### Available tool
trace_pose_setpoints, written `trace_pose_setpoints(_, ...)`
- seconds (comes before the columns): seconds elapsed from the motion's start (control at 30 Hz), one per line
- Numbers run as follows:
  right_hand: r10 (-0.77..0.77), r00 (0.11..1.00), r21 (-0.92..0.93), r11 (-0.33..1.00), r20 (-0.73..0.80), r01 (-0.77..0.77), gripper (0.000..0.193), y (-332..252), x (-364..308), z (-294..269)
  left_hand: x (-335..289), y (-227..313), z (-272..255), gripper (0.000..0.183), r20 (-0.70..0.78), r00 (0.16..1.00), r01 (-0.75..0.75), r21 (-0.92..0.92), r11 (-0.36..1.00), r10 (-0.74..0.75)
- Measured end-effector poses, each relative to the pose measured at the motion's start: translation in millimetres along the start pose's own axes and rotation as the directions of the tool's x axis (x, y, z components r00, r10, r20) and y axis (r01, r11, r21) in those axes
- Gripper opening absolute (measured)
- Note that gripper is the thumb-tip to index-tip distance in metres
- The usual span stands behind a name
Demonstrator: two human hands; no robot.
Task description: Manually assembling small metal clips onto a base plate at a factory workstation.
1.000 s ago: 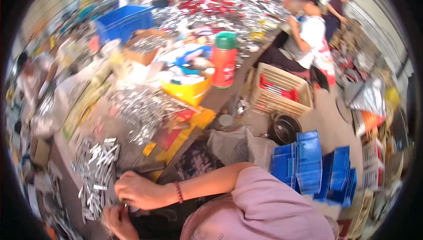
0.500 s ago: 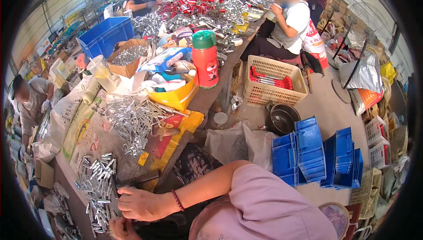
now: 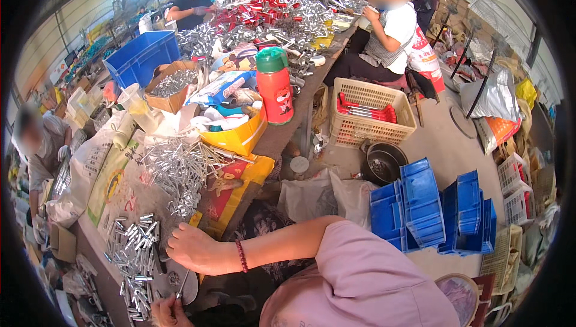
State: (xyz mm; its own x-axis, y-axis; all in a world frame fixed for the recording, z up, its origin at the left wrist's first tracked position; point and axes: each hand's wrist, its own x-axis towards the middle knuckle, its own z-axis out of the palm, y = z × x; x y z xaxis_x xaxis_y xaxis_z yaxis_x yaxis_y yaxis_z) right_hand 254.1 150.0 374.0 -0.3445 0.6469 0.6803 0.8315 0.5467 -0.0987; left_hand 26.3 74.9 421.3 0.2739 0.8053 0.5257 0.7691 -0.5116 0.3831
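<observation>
My right hand (image 3: 193, 249) lies knuckles-up on the worktable, a red bead bracelet on its wrist. Its fingers curl down at the edge of a pile of short silver metal tubes (image 3: 133, 254), and what they grip is hidden. My left hand (image 3: 170, 312) shows only partly at the bottom edge, closed on a thin metal tool (image 3: 183, 285) that points up toward the right hand. A round grey disc (image 3: 180, 282) lies between the two hands. A bigger heap of thin silver metal pieces (image 3: 180, 174) lies farther up the table.
A yellow bin (image 3: 240, 138), a red flask with a green cap (image 3: 275, 87) and a blue crate (image 3: 141, 57) stand along the long table. Stacked blue bins (image 3: 432, 210), a beige basket (image 3: 372, 114) and a black pot (image 3: 384, 162) sit on the floor. Other people sit around the table.
The view has shifted, so more of the near table shows. My right hand stays by the tube pile, and my left hand stays just below it.
</observation>
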Motion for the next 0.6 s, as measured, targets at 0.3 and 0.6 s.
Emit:
trace_pose_setpoints(0.3, 0.098, 0.985, 0.481, 0.863, 0.139, -0.154, 0.025, -9.7, 6.0, -36.2, -38.0, -46.4, 21.0, 0.016, -0.072, 0.986, 0.146, -0.063, 0.987, -0.15)
trace_pose_setpoints(0.6, -0.031, 0.985, 0.474, 0.879, 0.169, -0.053, 0.043, -8.3, -8.2, -69.4, -11.7, -21.1, 15.9, 0.02, -0.083, 0.982, 0.157, -0.125, 0.98, -0.168)
